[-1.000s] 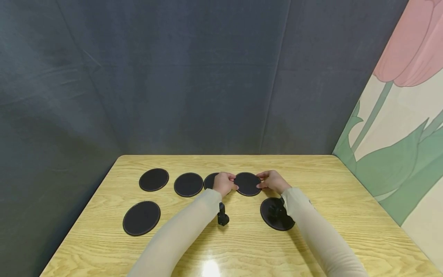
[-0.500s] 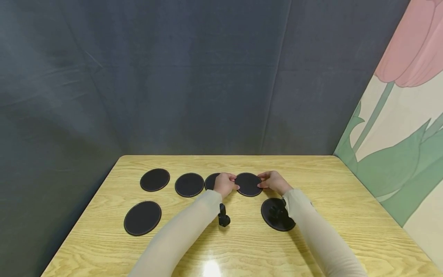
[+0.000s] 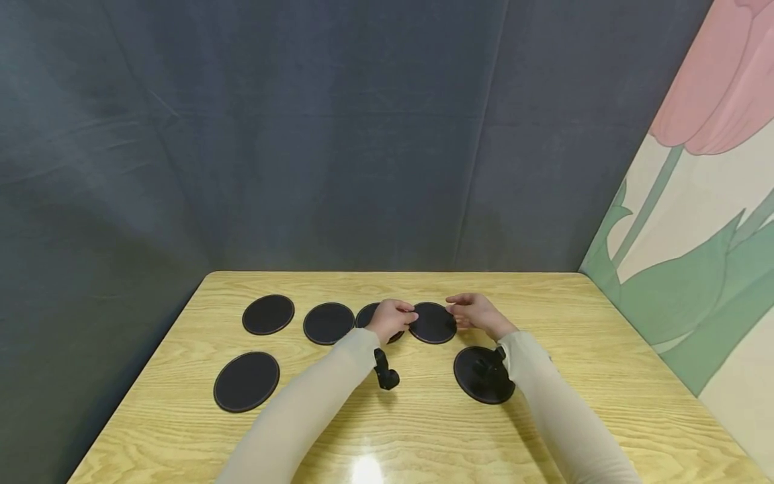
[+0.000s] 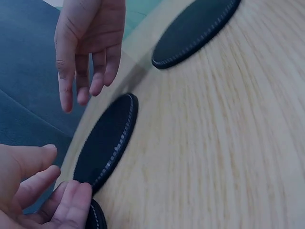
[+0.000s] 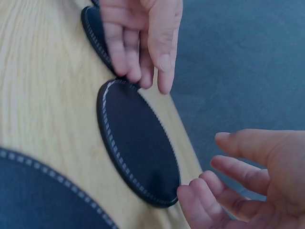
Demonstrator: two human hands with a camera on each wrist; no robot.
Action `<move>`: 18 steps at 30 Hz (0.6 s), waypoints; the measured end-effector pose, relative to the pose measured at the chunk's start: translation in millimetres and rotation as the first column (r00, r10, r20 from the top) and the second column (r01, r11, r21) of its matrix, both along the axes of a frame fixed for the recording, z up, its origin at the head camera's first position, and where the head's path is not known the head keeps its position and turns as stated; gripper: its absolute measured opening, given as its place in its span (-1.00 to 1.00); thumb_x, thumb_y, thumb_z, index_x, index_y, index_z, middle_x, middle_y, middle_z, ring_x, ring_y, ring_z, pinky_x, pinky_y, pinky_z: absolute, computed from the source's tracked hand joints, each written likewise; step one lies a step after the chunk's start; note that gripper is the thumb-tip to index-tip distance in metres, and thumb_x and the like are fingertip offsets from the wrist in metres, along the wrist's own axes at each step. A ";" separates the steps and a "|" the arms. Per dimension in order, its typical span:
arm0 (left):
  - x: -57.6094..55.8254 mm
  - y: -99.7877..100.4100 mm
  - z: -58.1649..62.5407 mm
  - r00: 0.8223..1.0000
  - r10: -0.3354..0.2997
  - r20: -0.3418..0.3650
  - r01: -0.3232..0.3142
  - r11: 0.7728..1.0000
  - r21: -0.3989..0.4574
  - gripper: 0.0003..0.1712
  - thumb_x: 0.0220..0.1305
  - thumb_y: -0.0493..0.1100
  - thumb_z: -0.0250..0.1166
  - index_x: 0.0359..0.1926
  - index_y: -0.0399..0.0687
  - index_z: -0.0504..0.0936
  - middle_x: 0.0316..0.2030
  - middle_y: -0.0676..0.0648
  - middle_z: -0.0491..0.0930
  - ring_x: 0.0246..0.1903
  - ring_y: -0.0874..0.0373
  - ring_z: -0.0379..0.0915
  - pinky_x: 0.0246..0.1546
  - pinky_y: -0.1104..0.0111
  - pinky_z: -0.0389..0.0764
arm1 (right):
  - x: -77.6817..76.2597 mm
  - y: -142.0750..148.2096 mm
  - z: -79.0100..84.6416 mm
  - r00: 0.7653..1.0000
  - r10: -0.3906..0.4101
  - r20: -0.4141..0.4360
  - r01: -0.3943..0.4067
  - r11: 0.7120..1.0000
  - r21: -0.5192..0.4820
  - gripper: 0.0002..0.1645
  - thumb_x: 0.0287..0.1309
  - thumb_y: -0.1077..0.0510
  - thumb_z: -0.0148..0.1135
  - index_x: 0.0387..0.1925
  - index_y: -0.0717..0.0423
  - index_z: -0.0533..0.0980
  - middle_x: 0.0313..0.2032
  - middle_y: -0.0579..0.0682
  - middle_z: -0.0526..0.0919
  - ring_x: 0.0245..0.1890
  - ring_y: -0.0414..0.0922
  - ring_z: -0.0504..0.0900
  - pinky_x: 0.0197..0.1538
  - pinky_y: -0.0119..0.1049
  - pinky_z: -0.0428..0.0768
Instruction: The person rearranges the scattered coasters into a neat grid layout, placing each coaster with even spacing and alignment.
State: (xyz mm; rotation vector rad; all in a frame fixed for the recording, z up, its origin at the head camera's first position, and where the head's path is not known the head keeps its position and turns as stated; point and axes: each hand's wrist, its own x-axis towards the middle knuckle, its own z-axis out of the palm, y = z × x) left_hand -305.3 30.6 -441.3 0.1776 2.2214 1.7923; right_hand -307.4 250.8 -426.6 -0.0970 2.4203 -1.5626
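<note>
A round black coaster [image 3: 433, 323] with a stitched rim lies flat on the table between my two hands. My left hand [image 3: 393, 320] is at its left edge, fingers loosely bent and holding nothing, partly over another coaster [image 3: 367, 314]. At the right edge, my right hand [image 3: 478, 314] has its fingers spread and relaxed. In the right wrist view, its fingertips are close by the rim of the middle coaster [image 5: 140, 143]; whether they touch it I cannot tell. The left wrist view has the right hand [image 4: 93, 38] hovering above the table, apart from the coaster [image 4: 107, 143].
To the left lie more black coasters: one [image 3: 329, 323] in the back row, one [image 3: 269, 314] at the far left, and one [image 3: 246, 382] nearer. Another coaster [image 3: 480, 373] sits below the right wrist. A dark curtain [image 3: 338, 134] stands behind the wooden table [image 3: 411, 437].
Both hands have let go of the middle coaster's edges. The left hand has drawn slightly left, and the right hand's fingers have lifted and opened. The coasters stay where they were.
</note>
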 end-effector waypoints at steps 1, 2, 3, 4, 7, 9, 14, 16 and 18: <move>0.3 0.2 1.5 1.000 -0.007 0.010 0.007 1.000 0.015 -0.63 0.32 -0.30 0.23 0.12 -0.36 0.55 0.06 -0.28 0.57 0.02 -0.12 0.57 0.00 0.21 0.63 | 0.0 -0.5 1.4 1.000 0.010 -0.009 -0.010 1.000 0.000 -0.42 0.36 0.19 0.07 0.28 0.48 0.28 0.01 0.27 0.56 -0.24 -0.21 0.59 -0.02 -0.20 0.65; 0.5 0.4 2.9 1.000 -0.014 0.019 0.013 1.000 0.025 -0.63 0.33 -0.29 0.22 0.12 -0.35 0.55 0.07 -0.28 0.56 0.03 -0.12 0.56 0.02 0.20 0.62 | 0.2 -1.1 2.9 1.000 0.016 -0.017 -0.016 1.000 -0.002 -0.42 0.37 0.18 0.06 0.28 0.46 0.28 0.04 0.28 0.54 -0.22 -0.19 0.59 0.01 -0.17 0.64; 0.5 0.6 4.2 0.999 -0.020 0.031 0.019 0.999 0.037 -0.63 0.34 -0.28 0.22 0.13 -0.34 0.55 0.08 -0.28 0.56 0.05 -0.12 0.54 0.03 0.19 0.61 | 0.6 -1.6 4.6 0.999 0.022 -0.026 -0.022 1.000 0.002 -0.42 0.38 0.16 0.05 0.29 0.45 0.28 0.06 0.30 0.53 -0.18 -0.17 0.59 0.04 -0.13 0.62; 0.4 0.6 5.8 0.999 -0.026 0.038 0.024 0.999 0.048 -0.62 0.34 -0.28 0.21 0.14 -0.34 0.55 0.09 -0.28 0.55 0.06 -0.12 0.54 0.04 0.19 0.61 | 0.5 -2.4 5.9 0.999 0.024 -0.030 -0.024 1.000 0.002 -0.42 0.38 0.16 0.05 0.30 0.43 0.28 0.09 0.32 0.51 -0.14 -0.14 0.58 0.08 -0.09 0.60; -0.7 -0.4 10.1 0.997 -0.044 0.056 0.040 0.997 0.071 -0.62 0.35 -0.26 0.20 0.14 -0.34 0.54 0.09 -0.28 0.55 0.08 -0.13 0.53 0.06 0.17 0.59 | 1.7 -4.2 9.8 0.998 0.039 -0.042 -0.040 0.999 -0.010 -0.42 0.40 0.15 0.02 0.32 0.41 0.26 0.19 0.38 0.43 0.02 -0.01 0.54 0.18 0.03 0.52; -1.2 -2.1 13.2 0.997 -0.056 0.061 0.051 0.995 0.081 -0.61 0.35 -0.26 0.20 0.15 -0.34 0.54 0.09 -0.29 0.55 0.09 -0.13 0.52 0.07 0.16 0.59 | 3.2 -5.5 11.7 0.998 0.042 -0.055 -0.043 0.999 -0.024 -0.43 0.41 0.16 0.02 0.32 0.40 0.26 0.21 0.41 0.39 0.10 0.08 0.51 0.21 0.08 0.49; -0.8 -9.3 24.0 0.996 -0.077 0.036 0.075 0.995 0.061 -0.62 0.36 -0.23 0.20 0.14 -0.31 0.54 0.09 -0.26 0.55 0.11 -0.14 0.49 0.10 0.14 0.57 | 7.3 -10.6 16.5 0.993 0.042 -0.112 -0.048 0.997 -0.055 -0.47 0.40 0.17 0.03 0.29 0.38 0.33 0.16 0.39 0.43 0.10 0.17 0.48 0.20 0.11 0.48; -0.2 -13.3 29.5 0.997 -0.079 0.025 0.077 0.995 0.059 -0.62 0.37 -0.21 0.19 0.14 -0.31 0.54 0.10 -0.25 0.55 0.14 -0.17 0.47 0.12 0.12 0.55 | 8.3 -13.2 18.5 0.991 0.031 -0.132 -0.041 0.997 -0.069 -0.49 0.39 0.16 0.05 0.27 0.37 0.36 0.08 0.32 0.49 0.05 0.13 0.50 0.18 0.11 0.50; 0.3 -17.9 35.0 0.997 -0.078 0.015 0.077 0.995 0.065 -0.63 0.37 -0.20 0.19 0.13 -0.30 0.55 0.11 -0.24 0.54 0.16 -0.18 0.44 0.13 0.11 0.54 | 8.7 -16.1 20.3 0.989 0.020 -0.148 -0.033 0.996 -0.084 -0.50 0.38 0.17 0.07 0.25 0.36 0.37 0.03 0.24 0.52 -0.03 0.02 0.54 0.17 0.10 0.51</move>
